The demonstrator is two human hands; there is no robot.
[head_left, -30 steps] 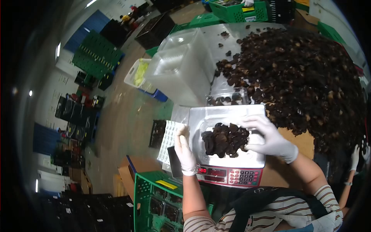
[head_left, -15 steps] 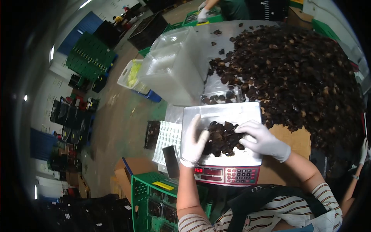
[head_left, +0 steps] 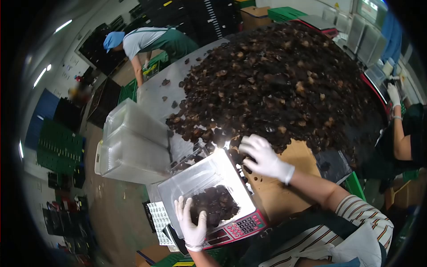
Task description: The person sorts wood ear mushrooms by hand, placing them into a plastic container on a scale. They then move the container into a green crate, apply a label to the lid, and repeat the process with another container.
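A clear plastic box of dark dried mushrooms (head_left: 218, 202) sits on a silver scale (head_left: 231, 229) with a red display. My left hand (head_left: 191, 222), in a white glove, rests on the box's near left edge, fingers spread over the mushrooms. My right hand (head_left: 262, 158), also gloved, reaches past the scale to the near edge of a huge heap of dark mushrooms (head_left: 275, 84) and touches it, fingers curled; whether it holds any pieces is unclear.
Stacks of empty clear boxes (head_left: 131, 144) stand left of the scale. A brown cardboard sheet (head_left: 275, 191) lies under my right arm. A person in a blue cap (head_left: 142, 42) bends at the far table edge. Another gloved person (head_left: 400, 124) stands at right.
The view swung up and right. My right hand left the box and reached out to the mushroom heap. My left hand stayed on the box at the scale.
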